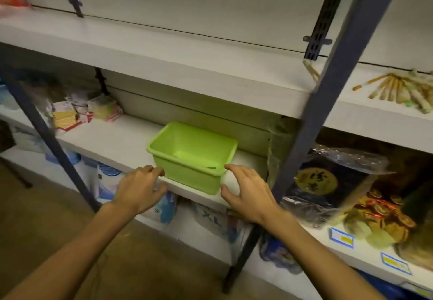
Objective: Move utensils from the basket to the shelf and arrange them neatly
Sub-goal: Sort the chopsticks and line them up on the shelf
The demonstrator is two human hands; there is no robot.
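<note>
Green basket (192, 156): plastic tub on middle shelf (112, 140), near front edge, tilted a bit twd camera.
Inside: looks nearly bare — one thin dark item low by near wall, too small to tell.
Left hand (138, 190): at basket's near-left corner, fingers curled loosely, tips at/near the rim; contact unclear.
Right hand (246, 193): at near-right corner, fingers spread, thumb apart, not gripping.
Utensils (398, 89): bundle w/ pale handles on upper shelf (210, 70), far right — fanned out.
Left of basket: small packets (82, 112), well apart.
</note>
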